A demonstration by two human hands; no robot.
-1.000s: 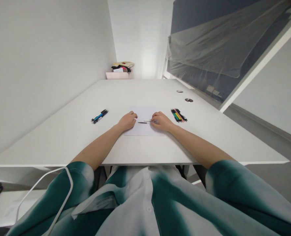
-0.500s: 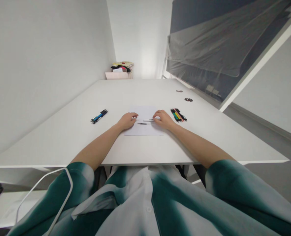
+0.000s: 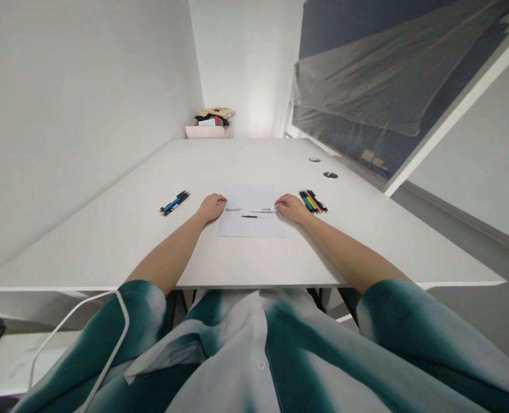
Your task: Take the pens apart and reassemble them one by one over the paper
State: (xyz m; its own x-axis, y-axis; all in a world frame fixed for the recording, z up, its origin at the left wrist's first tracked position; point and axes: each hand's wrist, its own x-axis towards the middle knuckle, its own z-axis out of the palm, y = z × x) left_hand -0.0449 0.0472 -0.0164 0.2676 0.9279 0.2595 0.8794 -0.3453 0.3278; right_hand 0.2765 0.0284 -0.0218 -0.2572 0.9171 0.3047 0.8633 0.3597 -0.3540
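A sheet of white paper [image 3: 251,229] lies on the table in front of me. On it rest a short pale pen piece [image 3: 234,209] at the left, a white tube-like pen piece [image 3: 263,210] at the right, and a thin rod, dark at one end, that looks like a pen refill [image 3: 249,217] just below them. My left hand [image 3: 212,206] rests at the paper's left edge, loosely bent, fingertips close to the short piece. By the right edge lies my right hand [image 3: 292,207], its fingers relaxed near the white tube's end. Neither hand visibly holds anything.
Black and blue pens [image 3: 174,203] lie in a bunch to the left. Several coloured pens or markers [image 3: 313,201] sit just beyond my right hand. Two round cable holes [image 3: 330,175] are set in the white table [image 3: 245,264]. A pinkish box [image 3: 205,132] stands at the far end.
My left hand has drawn left off the paper, uncovering the short pale piece. The right hand has shifted right, away from the white tube, showing more of it.
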